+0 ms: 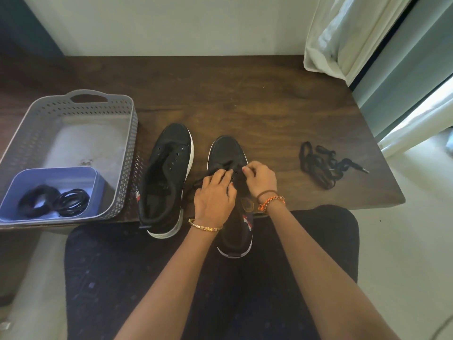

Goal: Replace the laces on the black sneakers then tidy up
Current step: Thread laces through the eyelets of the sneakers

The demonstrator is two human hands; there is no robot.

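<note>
You sit in a home, likely a bedroom: a dark wooden table (245,94) stands against a plain wall (171,23), with pale curtains (343,35) at the upper right.

Two black sneakers (166,177) (228,153), two hands (214,198) (261,179), one loose black lace (321,165), two coiled black laces (36,200) (73,201), one blue tub (52,174), one grey perforated basket (81,104), one wooden table (245,99).

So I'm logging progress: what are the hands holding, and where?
Both hands, left and right, pinch the black lace over the eyelets of the right-side sneaker.
</note>
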